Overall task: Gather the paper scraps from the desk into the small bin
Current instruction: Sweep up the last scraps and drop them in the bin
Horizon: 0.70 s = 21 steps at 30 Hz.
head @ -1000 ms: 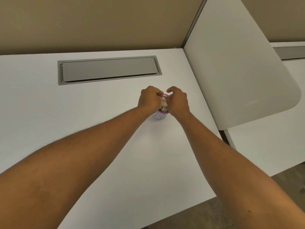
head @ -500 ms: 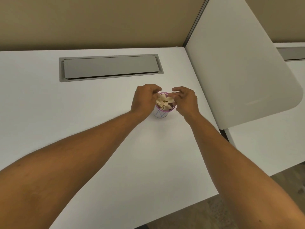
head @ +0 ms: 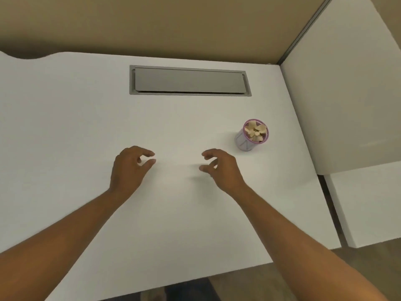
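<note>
In the head view, the small pink-rimmed mesh bin (head: 249, 139) is standing upright on the white desk (head: 76, 127), crammed with tan paper scraps (head: 255, 131) — lying at two o'clock from the right hand (head: 221, 168), the nearer one. Both hands are hovering empty, fingers (head: 146, 153) loosely spread; the left hand (head: 128, 168) is farther off. Half a second ago both were flanking the bin's rim — now they are sitting well apart from it.

Office: partitioned desk (head: 65, 127), cable hatch (head: 188, 80)
</note>
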Each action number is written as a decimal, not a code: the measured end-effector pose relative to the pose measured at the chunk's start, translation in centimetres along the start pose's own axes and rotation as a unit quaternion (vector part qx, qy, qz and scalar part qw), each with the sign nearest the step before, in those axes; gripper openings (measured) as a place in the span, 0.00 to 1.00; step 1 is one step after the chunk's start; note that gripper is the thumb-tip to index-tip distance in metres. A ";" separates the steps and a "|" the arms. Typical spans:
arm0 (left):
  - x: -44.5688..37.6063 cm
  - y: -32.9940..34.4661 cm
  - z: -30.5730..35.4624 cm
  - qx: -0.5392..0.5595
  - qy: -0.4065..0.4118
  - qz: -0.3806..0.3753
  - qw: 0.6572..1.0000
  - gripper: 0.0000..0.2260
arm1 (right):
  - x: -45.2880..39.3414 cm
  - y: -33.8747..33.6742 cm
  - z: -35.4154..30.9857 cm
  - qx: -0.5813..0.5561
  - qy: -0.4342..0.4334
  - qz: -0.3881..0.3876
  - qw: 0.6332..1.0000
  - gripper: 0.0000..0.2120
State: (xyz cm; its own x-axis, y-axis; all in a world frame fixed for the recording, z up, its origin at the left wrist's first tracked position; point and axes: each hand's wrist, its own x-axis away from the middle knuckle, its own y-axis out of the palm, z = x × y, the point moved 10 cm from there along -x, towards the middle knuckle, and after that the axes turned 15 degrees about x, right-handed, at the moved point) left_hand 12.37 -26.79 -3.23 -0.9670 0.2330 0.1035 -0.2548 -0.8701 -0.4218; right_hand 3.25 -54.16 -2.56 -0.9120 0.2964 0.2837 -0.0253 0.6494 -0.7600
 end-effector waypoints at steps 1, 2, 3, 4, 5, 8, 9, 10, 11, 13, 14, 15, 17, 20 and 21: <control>1.0 -1.6 -1.7 -0.019 -0.007 0.002 1.000 0.07 | 0.2 2.7 -1.0 0.014 -0.006 -0.032 0.999 0.16; 2.1 -3.2 -3.2 -0.030 -0.016 0.005 0.999 0.08 | 0.5 5.3 -2.1 0.016 -0.010 -0.060 0.998 0.18; 2.9 -4.7 -4.6 -0.038 -0.023 0.007 0.999 0.08 | 0.8 7.7 -3.3 0.016 -0.015 -0.084 0.996 0.19; 3.7 -6.0 -5.9 -0.046 -0.029 0.007 0.999 0.09 | 1.2 9.9 -4.8 0.017 -0.023 -0.100 0.995 0.20; 4.3 -7.1 -7.0 -0.055 -0.034 0.004 0.998 0.10 | 1.5 11.7 -6.2 0.020 -0.033 -0.110 0.993 0.21; 5.7 -9.5 -9.5 -0.072 -0.043 -0.017 0.996 0.17 | 1.7 16.3 -10.4 0.036 -0.077 -0.115 0.990 0.24; 6.0 -10.0 -10.1 -0.073 -0.047 -0.027 0.996 0.20 | 1.7 17.6 -11.8 0.049 -0.099 -0.113 0.987 0.25; 6.2 -10.5 -10.6 -0.070 -0.055 -0.033 0.996 0.22 | 1.6 18.6 -13.1 0.063 -0.122 -0.110 0.984 0.27; 6.5 -11.0 -11.1 -0.063 -0.065 -0.037 0.995 0.24 | 1.4 19.5 -14.2 0.079 -0.143 -0.106 0.981 0.28; 6.9 -11.6 -11.9 -0.061 -0.077 -0.042 0.994 0.27 | 1.0 21.2 -16.1 0.125 -0.161 -0.108 0.973 0.33; 7.1 -11.7 -12.3 -0.063 -0.079 -0.045 0.994 0.28 | 1.0 22.0 -16.7 0.153 -0.162 -0.112 0.968 0.36; 7.3 -11.7 -12.8 -0.060 -0.084 -0.050 0.993 0.28 | 1.0 22.6 -17.4 0.186 -0.166 -0.108 0.962 0.37; 7.6 -11.7 -13.9 -0.046 -0.106 -0.055 0.992 0.29 | 1.2 23.5 -18.8 0.259 -0.190 -0.081 0.944 0.33; 7.8 -11.5 -14.8 -0.037 -0.107 -0.056 0.992 0.27 | 2.0 24.5 -20.1 0.308 -0.231 -0.045 0.922 0.19; 7.6 -11.3 -14.8 -0.040 -0.099 -0.058 0.993 0.26 | 2.2 24.6 -20.2 0.298 -0.230 -0.044 0.925 0.17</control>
State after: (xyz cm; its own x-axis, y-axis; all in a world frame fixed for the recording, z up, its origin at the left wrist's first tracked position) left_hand 7.99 -8.77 -10.96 -0.9159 0.2332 0.3267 -0.3707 -0.8038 -0.4653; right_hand 8.88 -23.41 -8.83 -0.9698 -0.1587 0.1855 -0.2045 0.1137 -0.9722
